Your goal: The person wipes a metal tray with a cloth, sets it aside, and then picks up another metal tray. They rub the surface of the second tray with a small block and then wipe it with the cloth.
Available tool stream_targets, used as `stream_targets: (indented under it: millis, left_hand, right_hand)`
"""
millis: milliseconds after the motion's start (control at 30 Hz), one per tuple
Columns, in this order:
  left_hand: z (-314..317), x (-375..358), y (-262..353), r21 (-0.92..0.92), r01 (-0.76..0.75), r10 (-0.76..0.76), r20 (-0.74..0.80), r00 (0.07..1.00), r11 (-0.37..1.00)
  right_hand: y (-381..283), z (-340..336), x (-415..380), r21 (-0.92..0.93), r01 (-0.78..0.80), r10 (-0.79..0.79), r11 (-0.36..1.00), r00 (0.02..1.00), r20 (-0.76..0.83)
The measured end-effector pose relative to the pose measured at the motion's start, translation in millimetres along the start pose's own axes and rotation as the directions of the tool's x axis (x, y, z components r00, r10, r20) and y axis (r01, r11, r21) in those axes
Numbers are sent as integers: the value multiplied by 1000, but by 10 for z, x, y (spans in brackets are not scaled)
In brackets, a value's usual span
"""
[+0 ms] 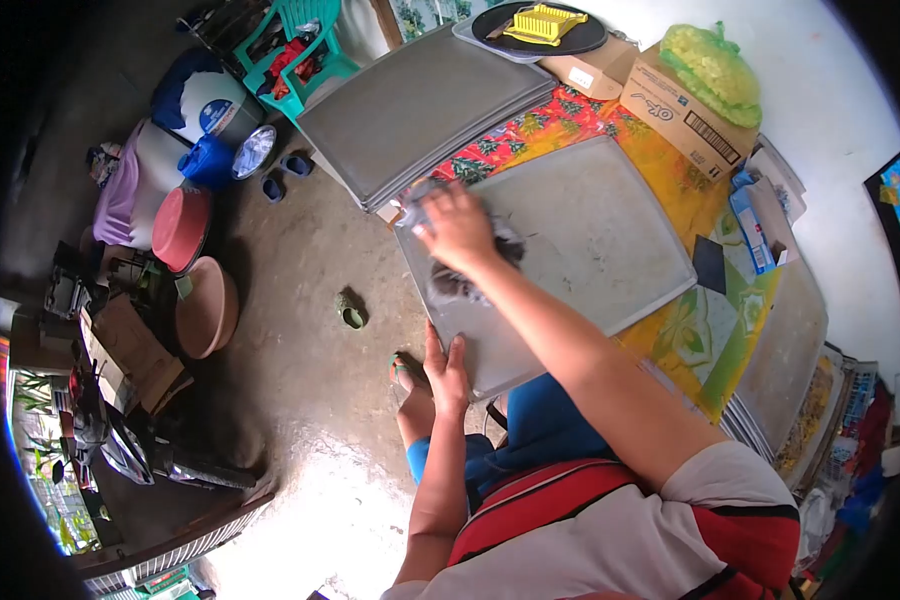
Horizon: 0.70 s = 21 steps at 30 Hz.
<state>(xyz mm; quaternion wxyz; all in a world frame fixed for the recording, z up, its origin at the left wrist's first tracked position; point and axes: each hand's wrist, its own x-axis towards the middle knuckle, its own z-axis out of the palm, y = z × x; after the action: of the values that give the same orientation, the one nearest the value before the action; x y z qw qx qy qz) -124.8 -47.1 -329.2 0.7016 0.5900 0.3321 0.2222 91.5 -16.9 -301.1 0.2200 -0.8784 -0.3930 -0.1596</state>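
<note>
A large grey metal baking tray (580,240) lies on the table in front of me. My right hand (455,228) presses a crumpled grey-and-dark rag (460,285) onto the tray near its left edge; hand and cloth are smeared by motion. The fingers lie over the rag. With my left hand (448,372) I grip the tray's near left edge, the thumb on the upper side and the other fingers along the rim, partly hidden. Small dark marks dot the tray's surface.
A stack of similar trays (420,110) stands beyond on the left. Behind are a cardboard box (685,115) with a yellow-green bag (710,70), and a yellow rack (545,24) on a black round tray. A patterned cloth (705,330) covers the table. Basins (207,308) stand left.
</note>
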Motion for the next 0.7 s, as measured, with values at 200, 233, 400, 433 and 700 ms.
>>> stream_targets:
  millis: [200,233,400,433,700]
  left_hand:
    - [-87,65,-410,-38,99,-100,-49,994,994]
    - [-23,40,-329,-77,-32,24,-104,994,997]
    - [-100,46,-309,-27,184,-184,-21,983,983]
    - [-20,31,-272,-102,58,-60,-15,998,993]
    - [86,-44,-124,-85,-63,54,-102,993,994]
  right_hand:
    - [-995,290,-380,680,160,-390,716,899,199]
    - [-1050,156,-402,740,137,-330,658,936,120]
    - [-693,-452,-159,314,48,-2,948,990,-143]
    - [-538,-313,-133,236,121,-94,964,988,-123]
    - [706,-160,-53,-117,-3,4,993,1000,11]
